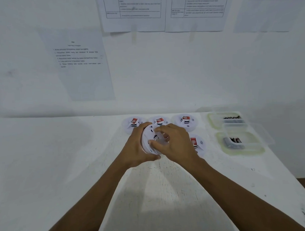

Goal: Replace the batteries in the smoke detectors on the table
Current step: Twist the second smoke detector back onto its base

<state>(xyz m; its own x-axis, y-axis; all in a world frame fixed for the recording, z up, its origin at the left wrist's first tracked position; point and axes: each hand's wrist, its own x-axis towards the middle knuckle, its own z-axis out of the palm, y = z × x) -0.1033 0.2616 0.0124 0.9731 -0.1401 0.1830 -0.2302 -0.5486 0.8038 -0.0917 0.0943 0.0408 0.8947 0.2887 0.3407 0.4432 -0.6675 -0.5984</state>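
A white round smoke detector (149,132) is held tilted above the table with its back facing me. My left hand (138,147) grips its left rim, thumb curled under the lower edge. My right hand (175,142) lies over its back, fingers curled onto the middle part. What the fingertips hold there is blurred. Three more detectors with red labels stand in a row behind: one (133,123) at left, one (159,121) in the middle, one (184,122) at right. Another detector (198,143) lies partly hidden behind my right wrist.
Two clear plastic containers stand at the right: the far one (225,119) and the near one (239,142), both holding dark batteries. The white table (63,161) meets a white wall with printed sheets (81,66). The table's right edge runs diagonally at lower right.
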